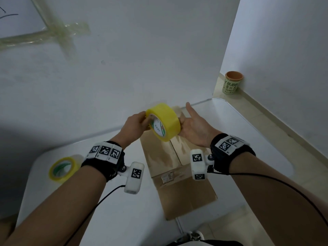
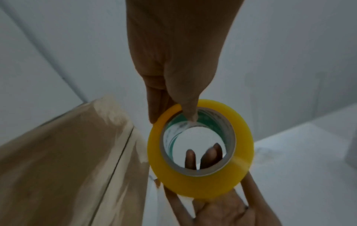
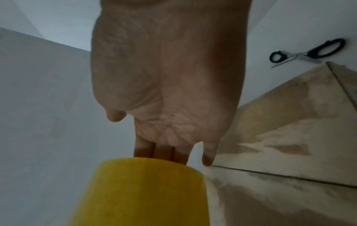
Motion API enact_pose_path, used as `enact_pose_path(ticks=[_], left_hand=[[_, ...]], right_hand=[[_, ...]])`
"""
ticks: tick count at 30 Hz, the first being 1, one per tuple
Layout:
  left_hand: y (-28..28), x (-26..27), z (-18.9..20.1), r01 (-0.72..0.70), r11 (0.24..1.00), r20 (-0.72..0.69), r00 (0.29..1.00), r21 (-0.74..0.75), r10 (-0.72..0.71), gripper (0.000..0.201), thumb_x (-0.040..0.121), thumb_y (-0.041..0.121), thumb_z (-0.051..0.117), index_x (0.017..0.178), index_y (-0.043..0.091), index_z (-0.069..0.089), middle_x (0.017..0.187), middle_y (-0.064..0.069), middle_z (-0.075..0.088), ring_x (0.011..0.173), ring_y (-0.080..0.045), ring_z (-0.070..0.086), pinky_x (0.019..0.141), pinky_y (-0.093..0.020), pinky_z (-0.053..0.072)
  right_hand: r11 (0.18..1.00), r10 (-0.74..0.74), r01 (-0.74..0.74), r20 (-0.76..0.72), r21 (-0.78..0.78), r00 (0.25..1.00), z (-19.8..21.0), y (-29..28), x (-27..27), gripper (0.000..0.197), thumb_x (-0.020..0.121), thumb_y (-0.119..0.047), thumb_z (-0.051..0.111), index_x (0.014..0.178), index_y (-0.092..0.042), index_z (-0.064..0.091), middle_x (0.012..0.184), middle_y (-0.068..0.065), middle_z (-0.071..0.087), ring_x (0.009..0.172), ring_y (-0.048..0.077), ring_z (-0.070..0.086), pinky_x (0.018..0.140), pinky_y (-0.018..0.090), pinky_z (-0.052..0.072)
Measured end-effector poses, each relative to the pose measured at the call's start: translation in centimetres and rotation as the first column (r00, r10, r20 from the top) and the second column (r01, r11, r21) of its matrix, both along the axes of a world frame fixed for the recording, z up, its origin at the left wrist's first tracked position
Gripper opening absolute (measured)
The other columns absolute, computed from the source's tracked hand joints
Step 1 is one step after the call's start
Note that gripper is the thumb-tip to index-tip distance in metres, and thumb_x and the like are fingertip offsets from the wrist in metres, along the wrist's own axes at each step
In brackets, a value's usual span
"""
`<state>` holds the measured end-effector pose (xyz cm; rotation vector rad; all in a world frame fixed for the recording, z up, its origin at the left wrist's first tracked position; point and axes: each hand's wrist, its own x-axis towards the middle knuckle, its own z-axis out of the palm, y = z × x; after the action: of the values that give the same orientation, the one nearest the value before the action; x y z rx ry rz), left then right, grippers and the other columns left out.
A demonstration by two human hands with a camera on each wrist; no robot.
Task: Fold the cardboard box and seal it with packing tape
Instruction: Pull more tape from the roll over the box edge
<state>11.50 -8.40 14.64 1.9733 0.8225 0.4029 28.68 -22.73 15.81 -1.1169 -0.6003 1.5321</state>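
Observation:
A yellow packing tape roll [image 1: 164, 121] is held in the air above the far end of the brown cardboard box [image 1: 177, 176], whose top flaps lie closed with a seam down the middle. My left hand [image 1: 142, 122] pinches the roll's rim, thumb inside the core [image 2: 191, 116] and fingers outside. My right hand [image 1: 192, 126] is palm up with straight fingers, touching the roll's far side. In the right wrist view its fingertips [image 3: 162, 154] disappear behind the roll [image 3: 139, 191]. The box top [image 2: 67, 160] shows shiny tape patches.
A second yellow tape roll [image 1: 62, 169] lies on the white table [image 1: 230, 125] at the left. Black-handled scissors [image 3: 307, 52] lie on the table beyond the box. A paper cup [image 1: 233, 83] stands on the floor by the wall at the right.

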Motion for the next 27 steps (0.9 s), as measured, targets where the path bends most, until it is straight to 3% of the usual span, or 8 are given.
enact_pose_path(ticks=[2, 4, 7, 12, 17, 21, 24, 27], left_hand=[[-0.2, 0.1, -0.1, 0.012, 0.988, -0.022, 1.000, -0.153, -0.016, 0.031, 0.097, 0.031, 0.054, 0.118, 0.010, 0.063, 0.111, -0.009, 0.069, 0.105, -0.023, 0.067, 0.091, -0.036, 0.055], [-0.6, 0.5, 0.2, 0.031, 0.992, -0.064, 0.997, -0.121, -0.039, 0.030, 0.094, 0.006, 0.052, 0.121, 0.014, 0.063, 0.118, -0.003, 0.067, 0.111, -0.018, 0.062, 0.096, -0.035, 0.049], [-1.2, 1.1, 1.0, 0.041, 0.993, -0.073, 0.996, -0.113, -0.050, 0.062, 0.077, -0.019, 0.033, 0.115, 0.014, 0.069, 0.120, 0.000, 0.066, 0.114, -0.013, 0.058, 0.101, -0.032, 0.046], [-2.6, 1.7, 1.5, 0.072, 0.997, -0.140, 0.987, -0.014, -0.074, 0.048, 0.086, -0.009, 0.038, 0.118, 0.013, 0.067, 0.113, 0.000, 0.069, 0.102, -0.008, 0.060, 0.073, 0.000, 0.041], [-3.8, 2.5, 1.3, 0.057, 0.977, -0.177, 0.984, 0.203, -0.020, 0.026, 0.094, 0.037, 0.057, 0.104, 0.020, 0.073, 0.099, 0.008, 0.070, 0.092, -0.007, 0.061, 0.073, -0.012, 0.042], [-3.6, 3.2, 0.9, 0.017, 0.974, -0.097, 0.995, 0.226, 0.006, 0.012, 0.087, 0.024, 0.068, 0.086, 0.013, 0.071, 0.087, 0.005, 0.069, 0.082, -0.006, 0.061, 0.065, -0.003, 0.041], [-3.0, 3.3, 0.4, -0.069, 0.996, -0.014, 0.997, 0.051, 0.070, 0.011, 0.085, 0.016, 0.068, 0.081, 0.007, 0.070, 0.075, 0.002, 0.067, 0.069, -0.007, 0.060, 0.067, -0.014, 0.048], [-2.1, 2.6, -0.5, -0.161, 0.973, 0.042, 0.984, -0.167, 0.171, 0.010, 0.086, 0.009, 0.067, 0.079, 0.002, 0.068, 0.070, -0.004, 0.064, 0.066, -0.013, 0.057, 0.068, -0.026, 0.051]], right_hand=[[1.000, -0.015, 0.015, 0.007, -0.011, 1.000, -0.3, 0.2, -0.4, 0.088, 0.091, -0.071, 0.008, 0.132, -0.006, 0.052, 0.138, 0.015, 0.053, 0.130, 0.026, 0.049, 0.112, 0.038, 0.032], [0.999, -0.019, 0.020, 0.040, -0.037, 0.999, -0.7, 0.5, -1.0, 0.092, 0.089, -0.073, 0.010, 0.136, -0.005, 0.050, 0.136, 0.016, 0.055, 0.129, 0.028, 0.050, 0.112, 0.040, 0.034], [0.993, -0.069, 0.075, 0.067, -0.093, 0.995, -1.8, 0.6, -1.7, 0.087, 0.090, -0.072, 0.015, 0.138, -0.007, 0.048, 0.135, 0.019, 0.055, 0.127, 0.032, 0.051, 0.108, 0.045, 0.039], [0.979, -0.110, 0.132, 0.142, -0.156, 0.984, -3.3, 0.1, -1.9, 0.086, 0.087, -0.074, 0.025, 0.134, -0.007, 0.052, 0.133, 0.025, 0.054, 0.116, 0.036, 0.055, 0.109, 0.054, 0.037], [0.981, -0.104, 0.127, 0.152, -0.148, 0.983, -3.1, -0.2, -1.8, 0.079, 0.090, -0.070, 0.027, 0.135, -0.011, 0.052, 0.132, 0.024, 0.055, 0.122, 0.041, 0.053, 0.105, 0.051, 0.041], [0.990, -0.065, 0.088, 0.188, -0.115, 0.980, -2.6, -0.2, -2.0, 0.072, 0.089, -0.069, 0.036, 0.132, -0.014, 0.054, 0.122, 0.028, 0.061, 0.110, 0.040, 0.060, 0.100, 0.055, 0.045], [0.998, 0.036, -0.017, 0.294, -0.069, 0.955, -2.2, -0.5, -1.9, 0.061, 0.085, -0.067, 0.051, 0.124, -0.021, 0.062, 0.121, 0.018, 0.064, 0.108, 0.033, 0.062, 0.102, 0.052, 0.043], [0.993, 0.067, -0.028, 0.355, -0.113, 0.932, -1.7, -1.3, -1.6, 0.039, 0.091, -0.048, 0.055, 0.119, -0.021, 0.063, 0.125, 0.011, 0.064, 0.116, 0.027, 0.061, 0.107, 0.046, 0.042]])
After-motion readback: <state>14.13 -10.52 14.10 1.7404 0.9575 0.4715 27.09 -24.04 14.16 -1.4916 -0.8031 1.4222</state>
